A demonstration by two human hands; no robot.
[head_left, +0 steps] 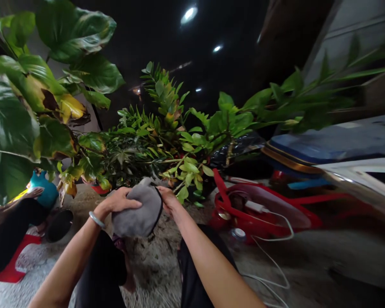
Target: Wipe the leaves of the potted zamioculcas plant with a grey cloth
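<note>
A grey cloth [136, 216] with a dark edging hangs between my two hands, above the floor and between my knees. My left hand [123, 201], with a pale bangle on its wrist, grips the upper left part, its thumb lying across the grey surface. At the upper right edge, beside the dark edging, my right hand [167, 200] pinches the cloth; its fingertips are partly hidden behind it. The lower part of the cloth hangs free.
Leafy plants [189, 167] spread across the front. To the right stands a red bag [276, 205] with a white cable [290, 229] trailing over the floor, beside a bottle [238, 234]. At left, a person's hand [34, 192] is near a dark pot [60, 226] and a red stool [16, 265].
</note>
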